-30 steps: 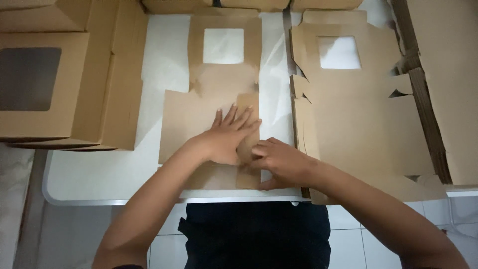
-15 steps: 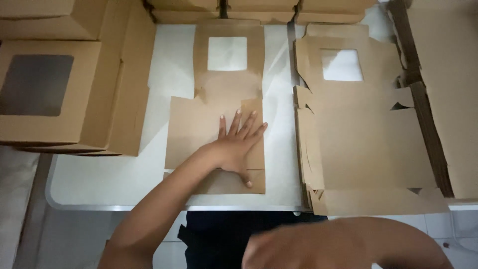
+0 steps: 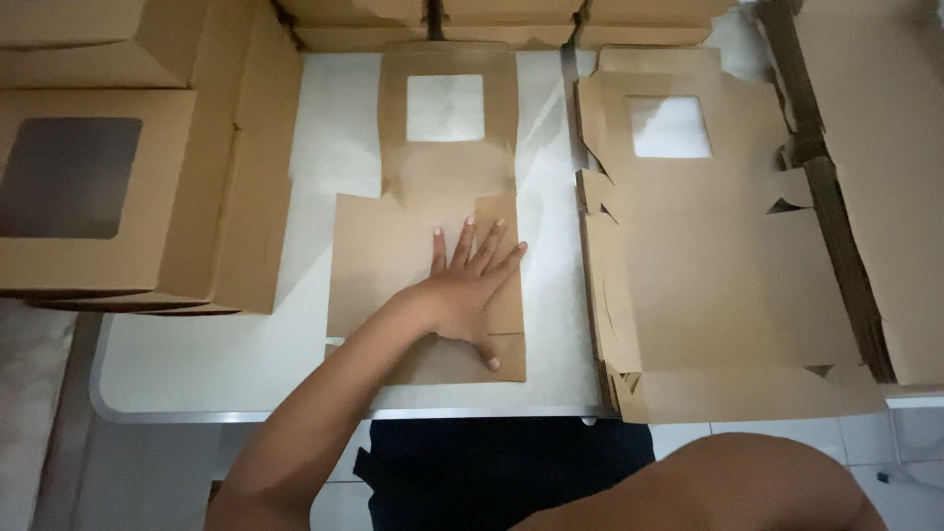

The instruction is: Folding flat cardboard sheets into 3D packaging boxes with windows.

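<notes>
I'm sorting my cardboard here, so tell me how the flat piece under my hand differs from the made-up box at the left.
The flat cutout lies unfolded on the white table, pressed down by the left hand; the assembled box stands folded into shape with nothing touching it. The cutout's square window shows the pale table through it; the box's window looks dark. Both are plain brown cardboard with a square window.
</notes>
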